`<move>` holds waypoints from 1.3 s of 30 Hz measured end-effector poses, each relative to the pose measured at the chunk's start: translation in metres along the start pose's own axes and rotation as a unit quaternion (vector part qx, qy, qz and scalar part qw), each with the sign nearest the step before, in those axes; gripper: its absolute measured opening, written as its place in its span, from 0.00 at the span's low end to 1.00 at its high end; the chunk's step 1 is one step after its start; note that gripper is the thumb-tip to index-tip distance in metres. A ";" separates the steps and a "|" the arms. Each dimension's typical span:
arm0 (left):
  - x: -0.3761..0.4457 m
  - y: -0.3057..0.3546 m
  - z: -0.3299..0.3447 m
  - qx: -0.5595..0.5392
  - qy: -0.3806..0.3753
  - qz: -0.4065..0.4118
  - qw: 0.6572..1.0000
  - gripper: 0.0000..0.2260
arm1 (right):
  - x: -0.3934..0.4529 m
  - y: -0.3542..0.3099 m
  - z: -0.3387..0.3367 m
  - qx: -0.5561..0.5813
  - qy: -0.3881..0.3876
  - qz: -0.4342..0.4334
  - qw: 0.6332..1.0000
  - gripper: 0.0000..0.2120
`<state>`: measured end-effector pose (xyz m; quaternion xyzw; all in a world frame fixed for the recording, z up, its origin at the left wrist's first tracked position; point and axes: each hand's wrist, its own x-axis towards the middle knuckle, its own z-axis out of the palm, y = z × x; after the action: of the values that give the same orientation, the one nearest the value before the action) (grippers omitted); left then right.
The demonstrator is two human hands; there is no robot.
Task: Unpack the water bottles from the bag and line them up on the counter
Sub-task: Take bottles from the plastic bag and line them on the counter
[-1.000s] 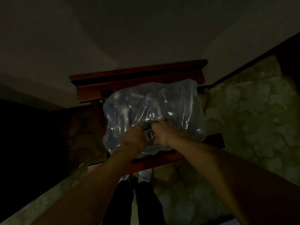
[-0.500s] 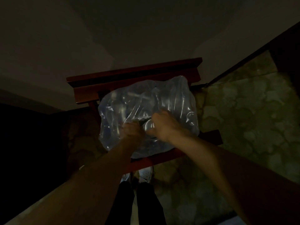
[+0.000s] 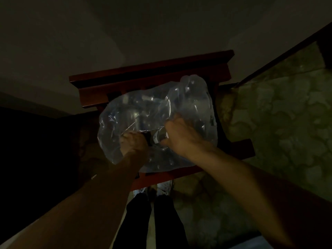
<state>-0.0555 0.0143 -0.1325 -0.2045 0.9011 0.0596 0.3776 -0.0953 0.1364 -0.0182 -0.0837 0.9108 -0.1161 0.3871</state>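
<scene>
Water bottles are visible only as dim, blurred shapes inside the bag (image 3: 186, 105), a clear, bluish plastic bag; their number cannot be told. The bag rests on the seat of a dark red wooden chair (image 3: 149, 76), which serves as the landmark for all positions below.

Left of the chair, the floor lies in deep shadow and nothing there can be made out.

Over the chair's front left part, the left hand (image 3: 132, 143) reaches in with its fingers curled and bunches a fold of the bag's plastic at the near edge of the opening. The grip is closed on the film.

At the middle of the chair seat, between the two hands, one bottle (image 3: 159, 136) shows through the bag's opening; a pale band on it is visible, lying close beside the left hand.

Over the chair's front right part, the right hand (image 3: 181, 136) has its fingers curled around the plastic on the other side of the opening, touching or just beside the exposed bottle. Whether the fingers also hold the bottle itself cannot be told.

In front of the chair, two white shoes (image 3: 162, 186) and dark trouser legs (image 3: 150, 221) stand near the seat edge.

Right of the chair lies a mottled green floor (image 3: 278, 123).
</scene>
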 end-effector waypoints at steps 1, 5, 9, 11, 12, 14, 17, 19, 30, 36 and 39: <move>0.001 0.000 0.000 0.004 0.003 -0.011 1.000 0.33 | -0.001 -0.001 -0.001 -0.014 0.004 -0.016 1.000 0.21; 0.009 -0.004 0.005 -0.007 0.003 -0.014 1.000 0.29 | -0.001 -0.004 -0.001 -0.021 0.008 -0.046 0.999 0.20; 0.012 -0.009 0.005 -0.065 -0.038 -0.014 0.997 0.25 | 0.002 -0.005 0.002 -0.015 -0.001 -0.046 0.999 0.19; 0.013 -0.008 0.004 -0.106 -0.053 -0.030 0.993 0.26 | 0.003 -0.002 0.003 -0.011 0.000 -0.042 0.999 0.19; 0.012 -0.006 0.004 -0.119 -0.059 -0.043 0.990 0.26 | 0.003 0.000 0.004 -0.011 0.002 -0.040 0.999 0.19; 0.009 -0.003 0.009 -0.132 -0.064 -0.064 0.987 0.27 | 0.002 0.002 0.006 -0.005 0.000 -0.033 0.999 0.22; 0.001 -0.002 0.019 -0.150 -0.037 -0.073 0.985 0.23 | -0.001 0.002 0.009 -0.006 -0.008 -0.030 1.000 0.25; 0.000 -0.002 0.021 -0.176 -0.024 -0.074 0.981 0.23 | -0.001 0.002 0.010 -0.012 -0.003 -0.033 0.999 0.24; -0.013 0.035 -0.014 -0.528 0.003 -0.163 0.834 0.27 | -0.012 0.008 0.023 0.031 0.061 0.008 0.998 0.24; -0.027 0.017 -0.046 -0.603 0.003 -0.143 0.785 0.18 | -0.024 0.003 0.011 0.031 0.101 -0.018 0.994 0.16; -0.047 0.005 -0.058 -0.605 0.022 -0.121 0.787 0.12 | -0.029 -0.001 0.006 0.048 0.121 -0.043 0.991 0.13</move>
<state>-0.0660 0.0190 -0.0583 -0.4999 0.6566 0.5414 0.1608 -0.0712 0.1414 -0.0024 -0.0898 0.9398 -0.1856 0.2726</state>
